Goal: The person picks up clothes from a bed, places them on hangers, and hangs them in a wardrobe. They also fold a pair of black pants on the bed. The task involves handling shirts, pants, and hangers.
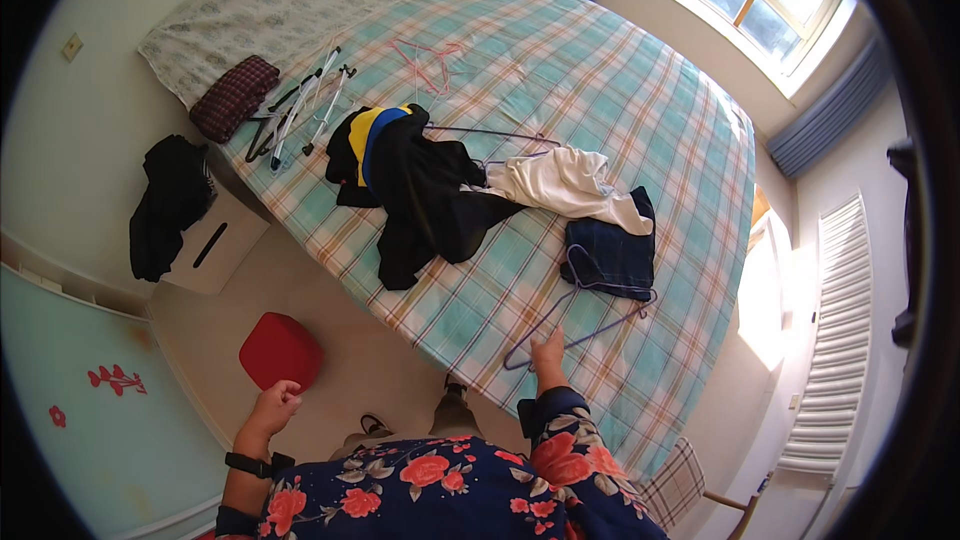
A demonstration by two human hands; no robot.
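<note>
My right hand grips the long bottom bar of a purple clothes hanger over the near side of the bed. The hanger's hook end overlaps folded dark blue jeans. Held low at my side, my left hand has its fingers curled with nothing seen in them, and a red stool is just beyond it. A crumpled white garment lies partly against the jeans. Left of that spreads a black garment with yellow and blue bands, and another dark hanger shows behind it.
Plaid sheeting covers the bed. Pink hangers, a bundle of white-and-black hangers and a dark checked pillow lie towards its far left. Black clothing rests on a pale box. A white radiator is at right.
</note>
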